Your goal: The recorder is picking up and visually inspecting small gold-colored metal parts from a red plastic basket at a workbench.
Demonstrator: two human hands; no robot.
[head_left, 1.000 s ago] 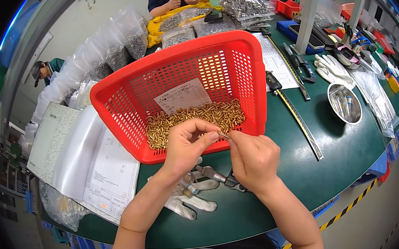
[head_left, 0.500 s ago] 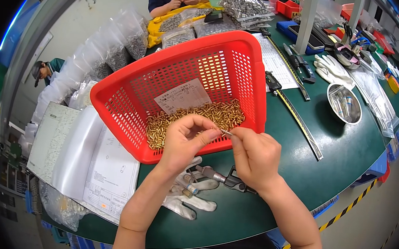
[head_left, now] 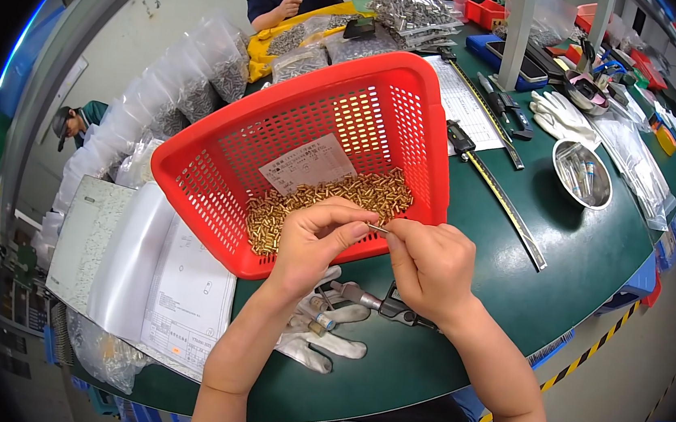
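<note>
Left hand (head_left: pixel 315 241) and right hand (head_left: pixel 430 265) both pinch one small brass pin (head_left: pixel 377 229) over the red basket's (head_left: pixel 219 175) near rim.

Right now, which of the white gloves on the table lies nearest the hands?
The white glove just below the left hand, beside the red basket; the other white glove lies far off by the metal bowl.

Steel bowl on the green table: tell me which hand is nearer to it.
Right. The right hand lies left of and below the steel bowl; the left hand is farther left.

Both forearms are bare, no sleeves or gloves, above a dark lap garment.
</note>
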